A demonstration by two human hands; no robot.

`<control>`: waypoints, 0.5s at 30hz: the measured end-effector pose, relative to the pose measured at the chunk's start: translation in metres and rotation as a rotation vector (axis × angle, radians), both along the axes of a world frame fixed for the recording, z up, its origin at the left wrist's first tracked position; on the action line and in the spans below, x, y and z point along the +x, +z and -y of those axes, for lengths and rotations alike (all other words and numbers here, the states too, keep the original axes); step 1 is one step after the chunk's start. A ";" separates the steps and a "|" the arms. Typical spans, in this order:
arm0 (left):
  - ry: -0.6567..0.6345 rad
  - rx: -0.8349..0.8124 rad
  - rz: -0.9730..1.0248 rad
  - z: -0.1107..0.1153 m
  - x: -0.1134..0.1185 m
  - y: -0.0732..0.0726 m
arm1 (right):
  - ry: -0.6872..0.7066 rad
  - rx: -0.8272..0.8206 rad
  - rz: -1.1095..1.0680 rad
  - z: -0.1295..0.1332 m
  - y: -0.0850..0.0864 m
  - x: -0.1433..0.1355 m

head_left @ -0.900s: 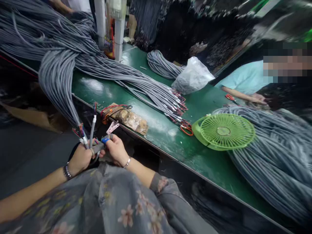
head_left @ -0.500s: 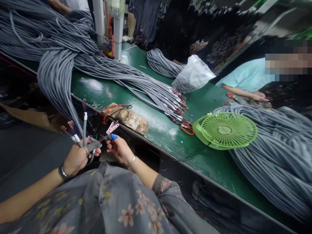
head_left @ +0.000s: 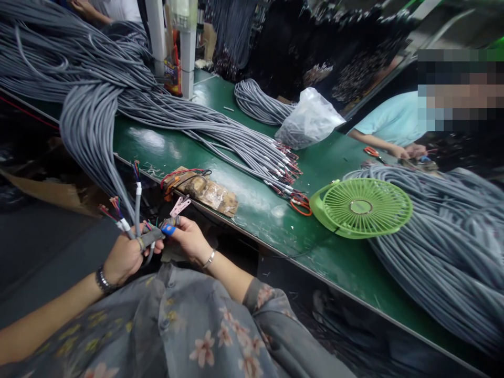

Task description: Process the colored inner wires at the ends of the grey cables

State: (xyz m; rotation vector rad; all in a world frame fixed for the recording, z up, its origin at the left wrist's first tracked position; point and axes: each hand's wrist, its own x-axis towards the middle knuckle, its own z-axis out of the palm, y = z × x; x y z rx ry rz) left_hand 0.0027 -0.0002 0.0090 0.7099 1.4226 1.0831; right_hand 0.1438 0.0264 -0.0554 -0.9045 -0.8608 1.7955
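Note:
Several grey cables point(head_left: 137, 205) with white collars and thin coloured wires at their ends stand up out of my left hand point(head_left: 126, 255), whose fingers are wrapped round them. Dark grey coverings show on fingers of both hands. My right hand point(head_left: 188, 237) is pinched at the wire ends beside the left fingertips, with a blue cover on its thumb. The fine wires between the fingertips are mostly hidden. Just above the right hand is a pink clip point(head_left: 180, 206) at the table edge. A thick bundle of grey cables point(head_left: 88, 121) hangs over the edge down to my left hand.
On the green table point(head_left: 252, 202) lie a taped block point(head_left: 212, 193), a long cable bundle point(head_left: 220, 128), orange-handled scissors point(head_left: 301, 206), a green fan point(head_left: 361, 208) and a plastic bag point(head_left: 309, 118). More cables point(head_left: 444, 236) fill the right side, near a person in light blue point(head_left: 394, 118).
My right hand has moved slightly left, and its blue-covered thumb now meets the left fingertips, hiding the fine wires. The person at the right has shifted their hands slightly. The view has shifted a little.

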 end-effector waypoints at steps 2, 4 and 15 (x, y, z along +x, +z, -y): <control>-0.005 0.003 -0.008 0.001 0.000 0.001 | -0.023 0.003 0.028 0.002 0.002 -0.001; -0.002 -0.001 -0.013 0.001 0.001 0.001 | -0.045 0.004 0.048 0.004 0.002 -0.002; 0.082 0.026 0.017 0.002 0.005 -0.001 | -0.108 0.027 0.058 0.013 -0.008 -0.003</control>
